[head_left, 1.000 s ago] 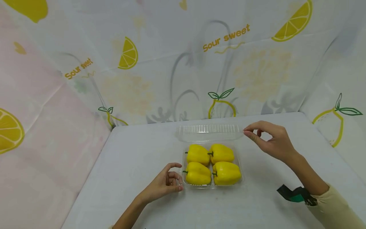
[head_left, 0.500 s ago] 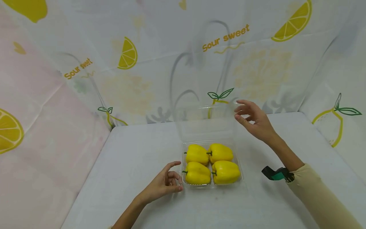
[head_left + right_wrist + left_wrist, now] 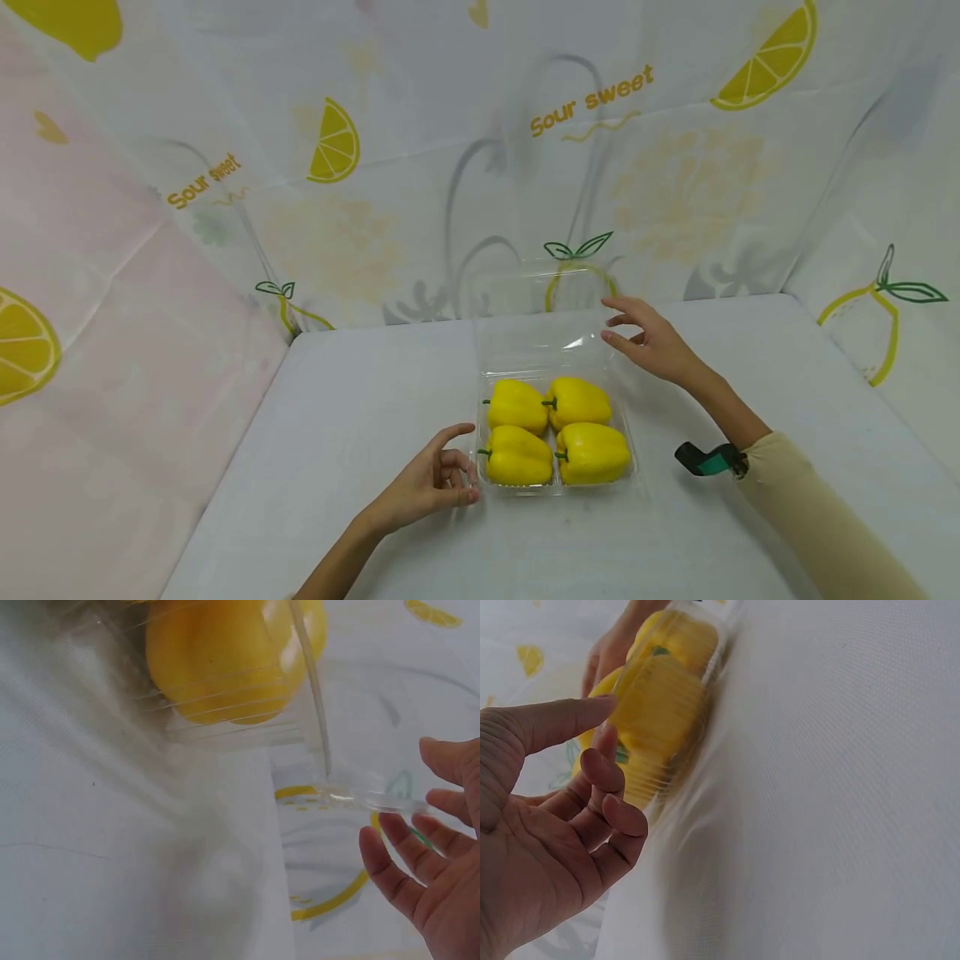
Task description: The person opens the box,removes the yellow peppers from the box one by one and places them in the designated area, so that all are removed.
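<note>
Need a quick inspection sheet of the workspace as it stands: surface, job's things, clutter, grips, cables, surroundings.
Surface: white table, cloth-covered.
Job's things: clear box holds four yellow peppers; its hinged lid stands raised at the far side.
Clutter: nothing seen.
Grips: left hand rests by the box's near left corner, fingers loosely curled, holding nothing; right hand open at the lid's right edge, contact cannot be told.
Cables: nothing seen; a green-black strap sits on the right wrist.
Surroundings: lemon-print backdrop on three sides.
</note>
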Demonstrator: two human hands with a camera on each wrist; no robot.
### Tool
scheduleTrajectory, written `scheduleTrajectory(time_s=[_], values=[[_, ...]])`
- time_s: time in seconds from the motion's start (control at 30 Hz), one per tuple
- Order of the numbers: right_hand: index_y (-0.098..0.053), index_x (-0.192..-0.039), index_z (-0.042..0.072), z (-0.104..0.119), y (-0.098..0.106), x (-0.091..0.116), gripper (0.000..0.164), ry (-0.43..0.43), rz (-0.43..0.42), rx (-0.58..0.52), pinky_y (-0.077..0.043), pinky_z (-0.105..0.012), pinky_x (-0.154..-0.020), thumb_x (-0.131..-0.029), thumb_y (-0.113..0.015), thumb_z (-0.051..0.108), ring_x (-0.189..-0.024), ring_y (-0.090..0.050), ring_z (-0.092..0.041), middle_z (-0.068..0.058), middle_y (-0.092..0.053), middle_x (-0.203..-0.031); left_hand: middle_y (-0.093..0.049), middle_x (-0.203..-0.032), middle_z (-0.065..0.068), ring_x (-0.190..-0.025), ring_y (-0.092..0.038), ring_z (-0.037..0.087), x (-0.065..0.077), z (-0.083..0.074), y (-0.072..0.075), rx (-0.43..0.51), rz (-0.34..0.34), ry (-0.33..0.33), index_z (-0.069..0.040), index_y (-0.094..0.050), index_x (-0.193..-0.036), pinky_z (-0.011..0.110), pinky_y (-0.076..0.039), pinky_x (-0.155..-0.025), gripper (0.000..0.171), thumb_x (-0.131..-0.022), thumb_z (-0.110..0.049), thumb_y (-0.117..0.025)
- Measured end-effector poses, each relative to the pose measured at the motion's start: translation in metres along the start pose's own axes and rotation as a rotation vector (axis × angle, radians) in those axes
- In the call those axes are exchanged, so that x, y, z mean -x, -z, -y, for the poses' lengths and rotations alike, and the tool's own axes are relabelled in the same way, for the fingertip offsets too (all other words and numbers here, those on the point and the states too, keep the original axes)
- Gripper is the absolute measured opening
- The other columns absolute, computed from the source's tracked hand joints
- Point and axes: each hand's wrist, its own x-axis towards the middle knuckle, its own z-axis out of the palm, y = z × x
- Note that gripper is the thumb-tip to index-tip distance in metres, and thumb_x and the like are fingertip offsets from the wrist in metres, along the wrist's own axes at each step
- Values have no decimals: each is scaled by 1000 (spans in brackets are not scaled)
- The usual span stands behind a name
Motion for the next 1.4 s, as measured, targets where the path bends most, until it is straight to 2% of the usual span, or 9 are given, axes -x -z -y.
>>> scheduleTrajectory(time_s=[0.13, 0.4, 0.6, 0.73, 0.97, 1.03, 1.13, 1.27, 1.4], values=[[-46, -142, -2, -5, -4, 2, 51, -30, 29, -3, -57, -29, -72, -95, -66, 6, -107, -62, -37, -22, -45, -140, -64, -102, 16, -72, -59, 16, 1, 1, 0, 4, 12, -3, -13, -27, -151, 21, -53, -65, 83, -86, -10, -78], [-42, -142, -6, -12, -10, 5, 53, -116, 105, 11, -56, -53, -82, -97, -64, 10, -111, -60, -40, -26, -40, -145, -64, -103, 19, -72, -59, 15, 2, 1, 1, 5, 14, -2, -13, -27, -151, 21, -52, -65, 83, -86, -8, -78], [-43, -141, -9, -15, -14, 8, 51, -141, 146, 19, -55, -58, -83, -98, -63, 9, -110, -60, -42, -29, -41, -143, -64, -103, 18, -72, -58, 14, 2, 1, 1, 8, 21, -2, -11, -26, -152, 21, -52, -65, 83, -86, -9, -77], [-41, -143, -8, -17, -16, 11, 54, -192, 185, 22, -51, -61, -88, -100, -61, 17, -114, -58, -43, -29, -39, -145, -64, -102, 17, -72, -57, 14, 3, 1, 2, 13, 26, -6, -12, -26, -152, 20, -52, -65, 83, -86, -9, -77], [-39, -145, -6, -25, -20, 16, 55, -262, 229, -23, -59, -41, -78, -103, -55, 25, -118, -55, -44, -29, -37, -147, -64, -101, 16, -71, -58, 14, 3, 1, 2, 12, 27, -14, -11, -26, -152, 20, -52, -65, 83, -86, -8, -77], [-38, -146, -5, -25, -20, 17, 55, -272, 234, -38, -59, -39, -76, -104, -54, 26, -119, -55, -44, -29, -37, -148, -64, -101, 16, -71, -58, 14, 3, 1, 2, 12, 27, -14, -11, -26, -151, 20, -52, -65, 83, -86, -8, -77], [-38, -146, -4, -25, -20, 17, 55, -273, 233, -25, -57, -46, -83, -104, -54, 28, -119, -55, -44, -28, -38, -147, -64, -100, 15, -71, -58, 14, 2, 2, 2, 11, 27, -16, -12, -26, -151, 20, -52, -64, 83, -86, -8, -77], [-38, -146, -4, -25, -20, 16, 55, -260, 232, 21, -47, -59, -96, -104, -52, 28, -119, -55, -43, -27, -40, -147, -64, -100, 13, -71, -58, 14, 2, 3, 3, 2, 27, -21, -12, -26, -152, 20, -52, -64, 83, -86, -10, -77], [-36, -146, -6, -23, -18, 15, 56, -246, 225, 71, -46, -62, -94, -104, -52, 28, -115, -56, -42, -29, -42, -143, -64, -100, 12, -72, -58, 13, 2, 3, 4, 1, 30, -20, -12, -24, -152, 21, -52, -64, 84, -87, -12, -77]])
